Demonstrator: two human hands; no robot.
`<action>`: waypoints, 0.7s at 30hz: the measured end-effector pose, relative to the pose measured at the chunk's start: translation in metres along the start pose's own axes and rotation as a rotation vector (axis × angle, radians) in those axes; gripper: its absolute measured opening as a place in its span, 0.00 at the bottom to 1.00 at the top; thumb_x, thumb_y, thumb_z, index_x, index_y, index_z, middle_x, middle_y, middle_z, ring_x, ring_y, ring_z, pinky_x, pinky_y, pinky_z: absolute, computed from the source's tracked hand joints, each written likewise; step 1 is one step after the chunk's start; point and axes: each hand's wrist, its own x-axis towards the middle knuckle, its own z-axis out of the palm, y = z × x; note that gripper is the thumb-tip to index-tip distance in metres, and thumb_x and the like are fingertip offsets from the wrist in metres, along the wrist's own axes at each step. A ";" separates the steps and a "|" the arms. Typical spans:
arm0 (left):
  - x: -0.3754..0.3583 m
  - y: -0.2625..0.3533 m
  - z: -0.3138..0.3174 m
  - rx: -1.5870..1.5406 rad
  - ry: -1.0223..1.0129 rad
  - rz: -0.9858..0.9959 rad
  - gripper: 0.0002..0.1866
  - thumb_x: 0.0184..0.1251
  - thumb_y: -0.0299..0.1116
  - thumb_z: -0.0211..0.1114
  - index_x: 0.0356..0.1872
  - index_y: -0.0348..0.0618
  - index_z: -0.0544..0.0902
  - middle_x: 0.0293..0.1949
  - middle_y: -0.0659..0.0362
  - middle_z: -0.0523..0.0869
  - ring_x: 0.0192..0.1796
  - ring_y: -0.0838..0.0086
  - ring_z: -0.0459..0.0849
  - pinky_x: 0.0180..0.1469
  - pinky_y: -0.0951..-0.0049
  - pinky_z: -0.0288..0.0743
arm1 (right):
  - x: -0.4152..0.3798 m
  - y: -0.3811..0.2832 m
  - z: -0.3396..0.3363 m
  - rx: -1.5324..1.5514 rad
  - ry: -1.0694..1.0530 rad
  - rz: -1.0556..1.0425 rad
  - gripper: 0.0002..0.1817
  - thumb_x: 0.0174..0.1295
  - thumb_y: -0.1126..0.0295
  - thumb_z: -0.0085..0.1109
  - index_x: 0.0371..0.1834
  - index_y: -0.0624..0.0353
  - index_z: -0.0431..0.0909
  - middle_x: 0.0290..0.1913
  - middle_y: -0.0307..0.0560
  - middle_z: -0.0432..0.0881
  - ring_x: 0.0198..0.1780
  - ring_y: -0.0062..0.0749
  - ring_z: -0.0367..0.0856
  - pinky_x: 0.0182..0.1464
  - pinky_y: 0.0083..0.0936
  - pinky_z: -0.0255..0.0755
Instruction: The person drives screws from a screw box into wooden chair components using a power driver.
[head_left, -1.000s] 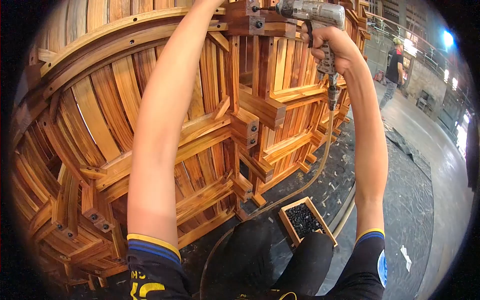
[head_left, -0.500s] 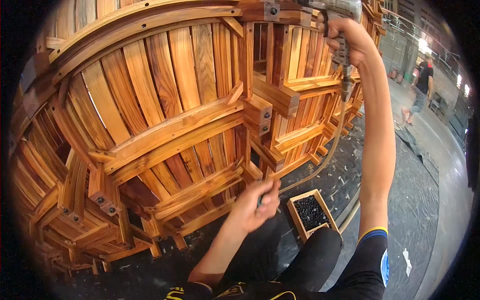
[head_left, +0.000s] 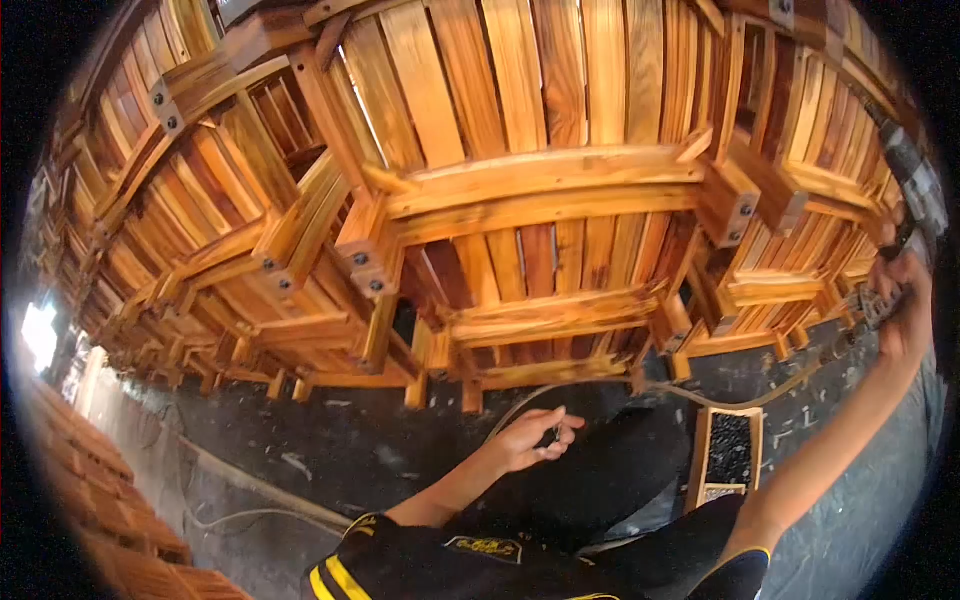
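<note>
My right hand (head_left: 905,300) is at the far right, wrapped round the grip of an air-powered driver (head_left: 915,175). The tool's nose points up and left, toward the wooden slats. From its handle a thin air hose (head_left: 690,395) curves down across the floor. My left hand (head_left: 535,438) is low in the middle, fingers curled in around something small and dark that I cannot make out. In front of both hands stand slatted wooden pieces (head_left: 500,85), with curved rails (head_left: 550,180) and bolted leg blocks (head_left: 365,255).
A wooden box (head_left: 757,440) of small black parts sits on the dark floor sheet (head_left: 330,440) between my hands; paler small parts fill its near compartment. Another hose (head_left: 260,485) lies at left, beside stacked reddish wood (head_left: 100,500). Scraps litter the sheet.
My view has swung left, so the wooden pieces and the box appear further right. My right hand has lowered with the driver, which now tilts differently. My left hand remains curled.
</note>
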 end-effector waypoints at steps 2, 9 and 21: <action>0.003 -0.001 -0.005 0.099 0.024 0.014 0.30 0.75 0.48 0.44 0.57 0.23 0.65 0.22 0.62 0.71 0.19 0.82 0.65 0.18 0.82 0.57 | -0.020 -0.013 0.011 -0.055 -0.018 0.048 0.09 0.49 0.72 0.51 0.32 0.65 0.73 0.27 0.43 0.71 0.24 0.21 0.62 0.26 0.18 0.57; 0.014 -0.002 -0.025 -0.046 0.290 0.132 0.18 0.71 0.44 0.54 0.44 0.36 0.76 0.20 0.67 0.68 0.19 0.82 0.65 0.19 0.81 0.56 | -0.032 -0.035 0.034 0.095 -0.182 0.043 0.24 0.37 0.89 0.45 0.43 0.67 0.75 0.30 0.48 0.80 0.16 0.23 0.68 0.15 0.14 0.68; -0.019 0.034 -0.022 0.109 0.361 0.260 0.13 0.71 0.38 0.53 0.44 0.37 0.77 0.22 0.68 0.70 0.19 0.84 0.62 0.20 0.86 0.54 | -0.136 0.105 0.035 0.071 -0.541 0.134 0.28 0.43 0.76 0.50 0.53 0.69 0.65 0.43 0.52 0.68 0.28 0.25 0.65 0.23 0.14 0.57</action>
